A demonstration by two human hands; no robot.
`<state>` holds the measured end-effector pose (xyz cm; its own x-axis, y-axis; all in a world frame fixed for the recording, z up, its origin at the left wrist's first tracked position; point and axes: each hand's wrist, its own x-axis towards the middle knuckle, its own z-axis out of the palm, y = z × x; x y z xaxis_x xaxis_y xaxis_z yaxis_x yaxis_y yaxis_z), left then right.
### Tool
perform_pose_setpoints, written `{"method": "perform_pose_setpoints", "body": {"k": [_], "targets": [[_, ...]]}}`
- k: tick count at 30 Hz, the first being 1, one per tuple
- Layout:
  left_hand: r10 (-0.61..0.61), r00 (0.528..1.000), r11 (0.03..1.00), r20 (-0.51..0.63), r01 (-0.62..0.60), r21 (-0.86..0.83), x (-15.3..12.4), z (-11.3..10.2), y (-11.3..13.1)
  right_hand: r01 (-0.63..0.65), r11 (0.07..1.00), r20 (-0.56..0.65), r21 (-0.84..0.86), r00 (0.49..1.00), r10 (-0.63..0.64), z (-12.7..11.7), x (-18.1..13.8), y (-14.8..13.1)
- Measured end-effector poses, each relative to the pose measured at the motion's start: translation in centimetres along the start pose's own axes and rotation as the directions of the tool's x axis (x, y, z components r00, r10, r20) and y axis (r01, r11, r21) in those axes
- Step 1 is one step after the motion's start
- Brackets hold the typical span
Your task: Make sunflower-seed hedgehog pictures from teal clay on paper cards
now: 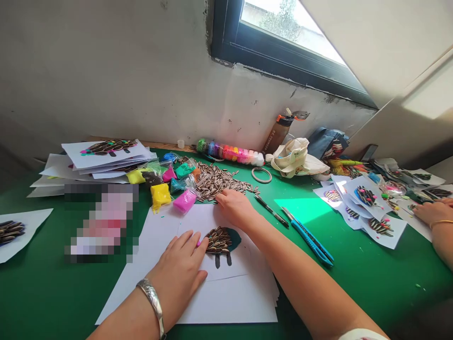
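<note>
Green tabletop point(382, 283) carries a stack of white rectangular paper sheets point(226, 302), near edge toward the person. Loose heap of striped brown seeds point(219, 182) sits just beyond the stack. Left hand point(182, 259) lies palm-down on the top sheet, fingers extended, gripping nothing; fingertips at the figure's left end. Right hand point(235, 208) reaches to the heap's near edge, fingers curled; can't tell how closed, or if a seed is pinched. Dark-teal oval animal figure point(219, 240) is on the top sheet, between the hands: overlapping seeds cover left and middle, right end is bare paint. Long axis runs left-right across the sheet. Two short dark painted legs point(217, 262) point toward the person. Small pink spot point(198, 243) by the left fingertips, partly hidden.
</note>
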<state>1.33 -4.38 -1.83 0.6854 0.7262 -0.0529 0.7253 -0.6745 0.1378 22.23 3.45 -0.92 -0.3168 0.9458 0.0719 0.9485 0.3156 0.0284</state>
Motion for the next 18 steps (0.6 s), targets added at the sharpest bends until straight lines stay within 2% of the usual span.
{"method": "perform_pose_setpoints", "body": {"k": [4, 7, 10, 13, 14, 16, 18], "targets": [[0.000, 0.997, 1.000, -0.081, 0.000, -0.003, -0.2, 1.1, -0.2, 0.061, 0.998, 0.020, -0.007, 0.998, -0.061, -0.4, 0.4, -0.6], [0.007, 0.995, 1.000, -0.099, -0.009, -0.016, -0.3, 1.4, -0.3, 0.070, 0.997, 0.009, 0.012, 0.997, -0.070, -0.7, 0.9, -1.0], [0.016, 0.995, 1.000, -0.094, -0.019, -0.024, -0.3, 1.2, -0.2, -0.002, 0.999, -0.029, 0.049, 1.000, 0.003, -1.3, 0.4, -0.8], [0.010, 0.998, 0.999, -0.069, -0.013, -0.038, -0.3, 0.7, -0.1, -0.089, 0.990, -0.084, 0.112, 0.992, 0.098, -2.2, -2.2, -0.3], [0.007, 0.998, 0.999, -0.056, -0.009, -0.045, -0.2, 0.5, 0.0, -0.097, 0.983, -0.110, 0.157, 0.987, 0.115, -2.4, -3.5, -0.1], [-0.002, 0.999, 0.998, -0.036, 0.000, -0.063, -0.1, 0.0, 0.1, -0.052, 0.897, -0.225, 0.438, 0.960, 0.166, -2.4, -6.4, 0.0], [-0.003, 1.000, 0.997, -0.011, 0.002, -0.083, 0.0, -0.5, 0.2, -0.017, 0.794, -0.216, 0.608, 0.958, 0.186, -1.9, -9.3, -0.2]]}}
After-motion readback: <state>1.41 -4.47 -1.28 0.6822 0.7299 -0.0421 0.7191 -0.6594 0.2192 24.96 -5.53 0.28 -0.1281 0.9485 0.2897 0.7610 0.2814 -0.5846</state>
